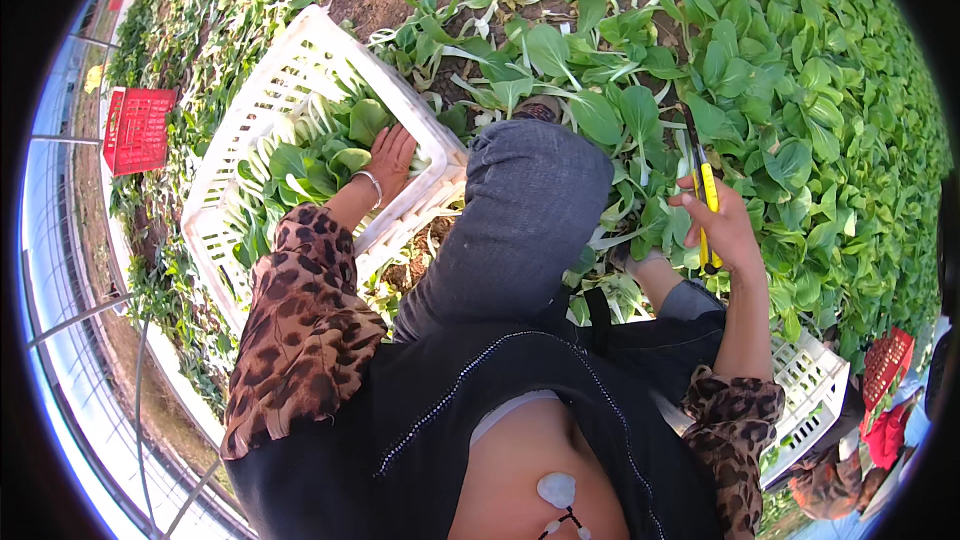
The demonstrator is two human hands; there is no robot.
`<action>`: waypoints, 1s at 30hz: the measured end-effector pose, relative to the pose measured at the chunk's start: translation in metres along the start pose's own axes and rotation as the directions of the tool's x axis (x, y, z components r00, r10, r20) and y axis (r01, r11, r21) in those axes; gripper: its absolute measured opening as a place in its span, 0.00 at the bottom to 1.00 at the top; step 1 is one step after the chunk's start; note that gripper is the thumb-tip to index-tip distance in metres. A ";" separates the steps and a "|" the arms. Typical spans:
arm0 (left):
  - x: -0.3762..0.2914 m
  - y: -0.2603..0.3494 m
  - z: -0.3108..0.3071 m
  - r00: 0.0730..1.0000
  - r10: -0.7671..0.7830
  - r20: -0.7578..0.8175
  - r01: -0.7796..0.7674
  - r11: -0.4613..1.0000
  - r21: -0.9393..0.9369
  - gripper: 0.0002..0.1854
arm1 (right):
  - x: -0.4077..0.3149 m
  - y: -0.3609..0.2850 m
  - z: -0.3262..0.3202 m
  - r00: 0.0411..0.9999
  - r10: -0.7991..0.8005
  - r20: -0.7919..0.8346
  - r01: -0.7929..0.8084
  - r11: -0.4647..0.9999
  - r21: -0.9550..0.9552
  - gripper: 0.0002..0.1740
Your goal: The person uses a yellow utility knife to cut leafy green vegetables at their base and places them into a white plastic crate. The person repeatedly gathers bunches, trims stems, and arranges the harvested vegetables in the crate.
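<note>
My left hand (391,160) reaches into a white plastic crate (330,37) and rests on heads of bok choy (307,165) along the crate's inner wall. Its palm side is hidden, so whether it grips a head does not show. Leaves and pale stems fill much of the crate. In my right hand (724,229) is a yellow-handled utility knife (706,202), its dark blade end pointing away from me. The knife is just left of the dense bed of growing bok choy (810,112). Cut or loose plants (570,60) lie on the soil between crate and bed.
My bent knee (536,202) stands between the crate and the knife. Behind me on the right is another white crate (810,390), with a person (829,480) and a red crate (887,367) beyond. A red crate (139,131) sits far left, near metal greenhouse bars (67,140).
</note>
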State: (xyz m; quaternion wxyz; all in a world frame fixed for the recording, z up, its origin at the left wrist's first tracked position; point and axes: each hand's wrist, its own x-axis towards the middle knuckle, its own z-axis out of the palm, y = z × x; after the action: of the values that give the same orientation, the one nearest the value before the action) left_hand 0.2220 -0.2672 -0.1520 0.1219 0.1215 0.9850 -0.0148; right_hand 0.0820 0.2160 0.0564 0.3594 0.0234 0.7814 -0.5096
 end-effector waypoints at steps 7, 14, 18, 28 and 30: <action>0.026 -0.020 -0.052 0.916 -0.112 0.385 0.045 0.983 0.178 0.34 | -0.110 0.022 -0.089 0.847 -0.313 -0.429 0.482 0.793 0.373 0.21; 0.040 0.034 -0.206 0.970 -0.230 0.072 0.232 0.973 -0.017 0.13 | -0.256 0.195 -0.089 0.449 0.270 -0.852 0.509 0.707 0.491 0.19; 0.067 0.090 -0.280 0.989 0.022 -0.149 -0.056 0.972 -0.227 0.07 | -0.266 0.301 -0.020 0.488 0.611 -0.623 -0.143 0.760 0.634 0.24; 0.181 0.378 -0.348 0.738 0.667 -0.104 -0.675 0.722 -0.151 0.15 | -0.245 0.360 -0.002 0.406 0.488 -0.773 -0.034 0.853 0.521 0.18; 0.194 0.450 -0.339 0.662 0.743 -0.093 -0.748 0.651 -0.128 0.15 | -0.236 0.366 -0.019 0.417 0.487 -0.768 0.054 0.830 0.555 0.18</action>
State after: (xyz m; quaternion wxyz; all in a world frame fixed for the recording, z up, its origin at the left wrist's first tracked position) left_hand 0.0688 0.2347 0.1300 0.1103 0.5056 0.8479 0.1154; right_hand 0.3940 0.4852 -0.0866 -0.0579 0.4837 0.6790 -0.5492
